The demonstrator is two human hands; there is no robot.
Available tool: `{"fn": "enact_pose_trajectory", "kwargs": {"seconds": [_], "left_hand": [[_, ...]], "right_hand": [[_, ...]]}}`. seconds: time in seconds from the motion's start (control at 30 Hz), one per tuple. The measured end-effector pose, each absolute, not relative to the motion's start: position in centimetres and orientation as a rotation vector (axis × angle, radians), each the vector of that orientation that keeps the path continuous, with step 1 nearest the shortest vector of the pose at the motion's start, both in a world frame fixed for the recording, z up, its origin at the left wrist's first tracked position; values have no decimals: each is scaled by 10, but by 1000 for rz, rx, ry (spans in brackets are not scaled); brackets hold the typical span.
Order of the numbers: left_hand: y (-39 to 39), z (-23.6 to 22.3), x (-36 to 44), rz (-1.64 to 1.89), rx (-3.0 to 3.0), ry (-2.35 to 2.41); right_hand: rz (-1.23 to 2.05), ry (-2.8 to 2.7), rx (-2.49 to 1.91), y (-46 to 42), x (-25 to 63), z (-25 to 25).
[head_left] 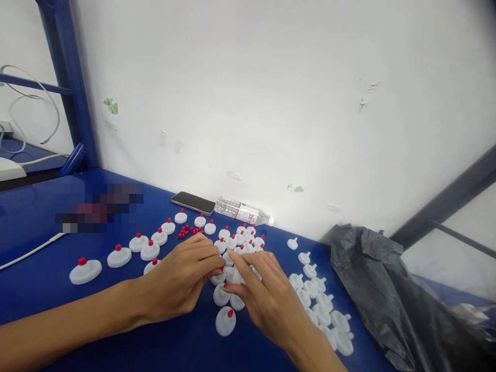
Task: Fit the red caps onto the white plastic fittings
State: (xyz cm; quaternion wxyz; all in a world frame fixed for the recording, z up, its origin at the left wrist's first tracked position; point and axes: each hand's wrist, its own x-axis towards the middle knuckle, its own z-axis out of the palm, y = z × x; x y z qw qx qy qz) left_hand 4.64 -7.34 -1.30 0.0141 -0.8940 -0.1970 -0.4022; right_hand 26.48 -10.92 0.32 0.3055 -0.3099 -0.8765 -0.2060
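Note:
My left hand [182, 281] is closed in a pinch at a small red cap [222, 268], mostly hidden by the fingertips. Facing it, my right hand [273, 292] grips a white spouted plastic lid [234, 275] between thumb and fingers, its spout toward the left hand. Around and beneath both hands sit several similar lids with red caps on their spouts, such as the capped lid [225, 321] in front. Behind the left hand lies a small pile of loose red caps [186, 232]. Right of my right hand are several uncapped white lids [321, 313].
More capped lids [119, 256] stand in a loose line at left. A phone [192, 202] and a water bottle [242, 211] lie by the wall. A black plastic bag [368, 289] covers the right side of the blue table [155, 346]. A white cable [33, 251] crosses at left.

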Motion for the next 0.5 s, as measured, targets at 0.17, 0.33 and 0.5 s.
{"fn": "enact_pose_trajectory", "kwargs": {"seconds": [0.17,0.33,0.5], "left_hand": [[-75,-10,47,-1256,-2787,-624],[-74,-11,47,-1254,-2791,-635],[-74,-18,49,-1270,-2824,-695]], "right_hand": [[-540,-2280,-832,-111,261,1],[-550,-2279,-814,-110,258,-1],[-583,-2327,-818,-109,260,-5]]}}
